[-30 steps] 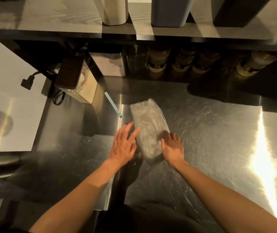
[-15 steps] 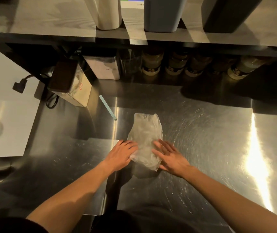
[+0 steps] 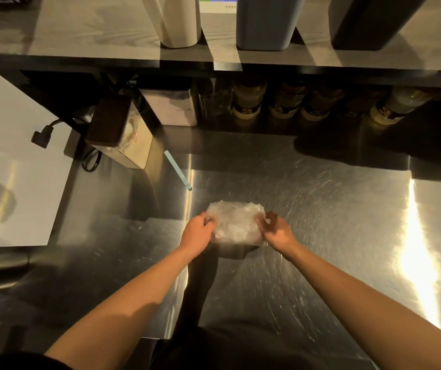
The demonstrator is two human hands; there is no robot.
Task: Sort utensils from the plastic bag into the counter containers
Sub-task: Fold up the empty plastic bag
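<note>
A crumpled clear plastic bag (image 3: 236, 224) lies bunched on the steel counter (image 3: 320, 236) in front of me. My left hand (image 3: 196, 232) grips the bag's left side with curled fingers. My right hand (image 3: 275, 231) grips its right side the same way. What the bag holds is not visible through the plastic. Three tall containers stand on the upper shelf: a cream one (image 3: 174, 20), a grey-blue one (image 3: 266, 21) and a black one (image 3: 369, 20). A pale blue stick-like utensil (image 3: 178, 170) lies on the counter beyond the bag, to the left.
Under the shelf stand a white box (image 3: 172, 108) and a row of several jars (image 3: 248, 102). A dark-lidded box (image 3: 123, 134) with a black cable (image 3: 89, 162) sits at the left. A white surface (image 3: 8, 169) borders the counter's left side.
The bag has been gathered from a long flat shape into a compact bunch nearer me. Both hands went from lying flat beside it to gripping its sides.
</note>
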